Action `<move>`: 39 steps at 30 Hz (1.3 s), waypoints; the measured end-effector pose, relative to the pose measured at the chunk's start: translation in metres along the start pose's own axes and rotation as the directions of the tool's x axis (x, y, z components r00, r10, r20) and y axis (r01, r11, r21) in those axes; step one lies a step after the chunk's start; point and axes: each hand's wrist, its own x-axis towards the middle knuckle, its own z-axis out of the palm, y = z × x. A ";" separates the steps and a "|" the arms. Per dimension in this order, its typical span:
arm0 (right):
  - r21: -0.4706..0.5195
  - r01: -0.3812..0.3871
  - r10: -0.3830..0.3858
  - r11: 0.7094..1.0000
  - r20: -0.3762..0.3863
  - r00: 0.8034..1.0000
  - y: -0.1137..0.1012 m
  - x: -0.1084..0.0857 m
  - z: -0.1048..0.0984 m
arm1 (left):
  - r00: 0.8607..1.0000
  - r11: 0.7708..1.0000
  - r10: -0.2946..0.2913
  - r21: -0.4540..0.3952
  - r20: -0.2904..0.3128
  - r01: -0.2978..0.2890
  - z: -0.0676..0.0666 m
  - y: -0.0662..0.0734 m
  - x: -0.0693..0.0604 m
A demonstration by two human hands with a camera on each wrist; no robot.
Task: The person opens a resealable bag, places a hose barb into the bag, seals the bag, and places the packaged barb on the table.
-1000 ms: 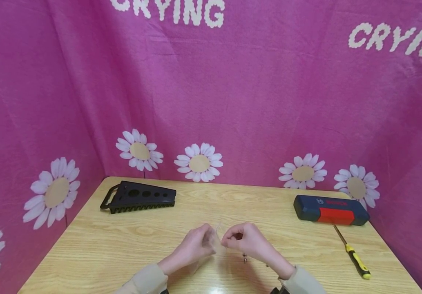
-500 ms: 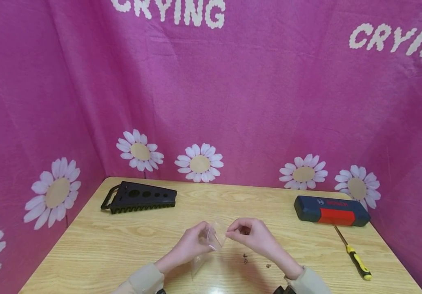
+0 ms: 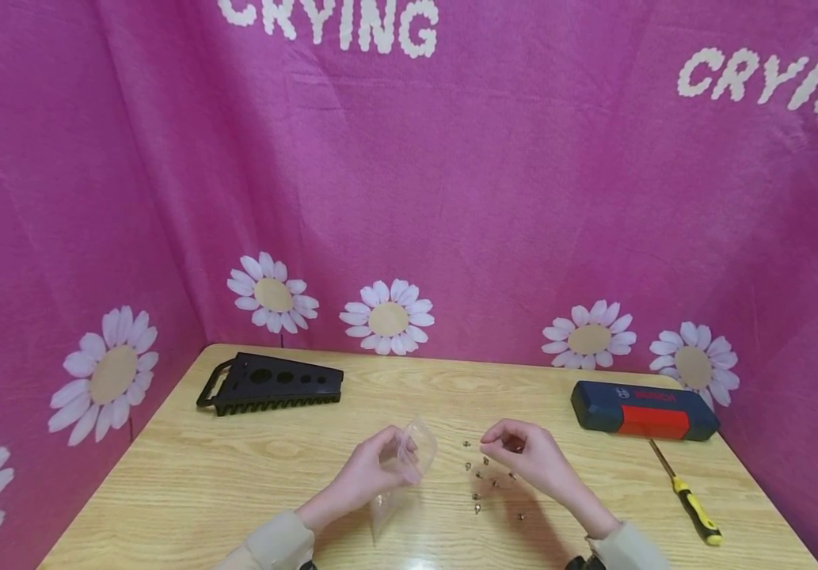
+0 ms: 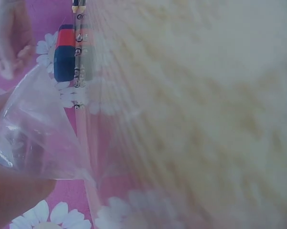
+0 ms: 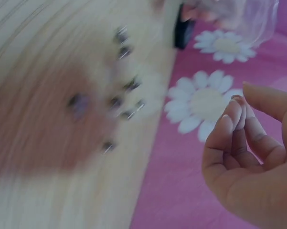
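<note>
My left hand point(image 3: 378, 473) grips a clear plastic bag point(image 3: 419, 453), and the bag's mouth stands toward the right hand. In the left wrist view the transparent bag point(image 4: 38, 129) spreads between thumb and fingers. Several small metal pieces, like short screws point(image 3: 478, 475), lie scattered on the table between the hands and under the right one. My right hand point(image 3: 531, 457) hovers just above them, apart from the bag. Its fingers point(image 5: 222, 138) bend loosely toward the thumb, and nothing shows between them.
At the back left of the wooden table point(image 3: 409, 388) lies a black wrench rack point(image 3: 276, 384). A blue and red Bosch case point(image 3: 644, 410) sits at the back right, with a yellow and black screwdriver point(image 3: 690, 499) in front. A pink daisy cloth point(image 3: 487, 198) hangs behind.
My right hand has moved right, away from the bag. More of the small metal pieces now show on the table. My left hand keeps the bag nearly in place.
</note>
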 end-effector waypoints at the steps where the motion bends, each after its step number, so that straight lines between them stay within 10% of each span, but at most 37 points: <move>1: -0.016 -0.013 0.013 1.000 -0.007 1.000 0.005 -0.001 -0.002 | 1.000 1.000 -0.004 -0.007 0.003 0.004 0.000 0.000 0.000; 15: -0.139 -0.117 0.126 0.983 0.052 0.991 0.066 -0.009 -0.012 | 1.000 1.000 -0.010 -0.027 0.018 0.010 -0.003 -0.001 -0.001; 39: -0.170 -0.025 0.044 0.985 0.110 0.993 0.055 -0.002 -0.013 | 0.999 1.000 -0.030 0.007 0.018 0.030 -0.003 -0.002 0.005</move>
